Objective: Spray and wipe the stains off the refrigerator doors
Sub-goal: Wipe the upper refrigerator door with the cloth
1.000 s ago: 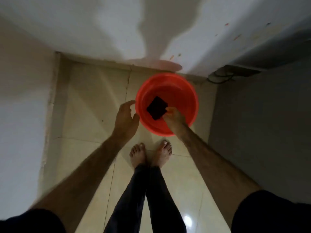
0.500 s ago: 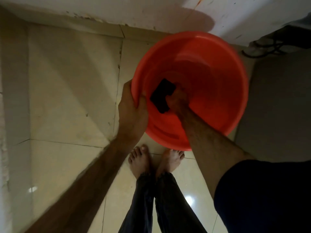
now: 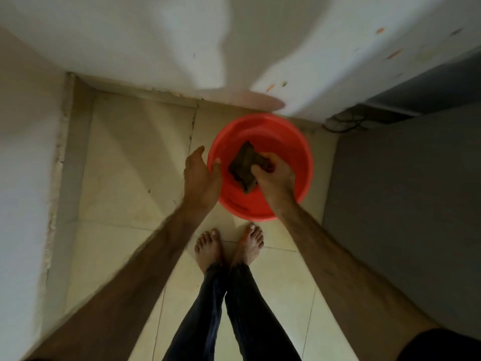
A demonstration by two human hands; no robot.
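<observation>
A red plastic basin (image 3: 291,142) stands on the tiled floor near the wall. My left hand (image 3: 201,175) grips its left rim, thumb inside. My right hand (image 3: 273,175) is inside the basin, shut on a dark cloth (image 3: 243,165) that hangs crumpled from the fingers. A grey refrigerator side (image 3: 406,204) fills the right of the view; its doors are out of sight.
White walls (image 3: 130,35) stand ahead and to the left, with small orange stains at the upper right. Dark cables (image 3: 346,123) lie at the wall's foot behind the refrigerator. My bare feet (image 3: 229,246) stand on the cream tiles just short of the basin.
The view has pulled back up from the basin. The flat dark cloth is now gathered and lifted in my right hand. My left hand stays on the rim.
</observation>
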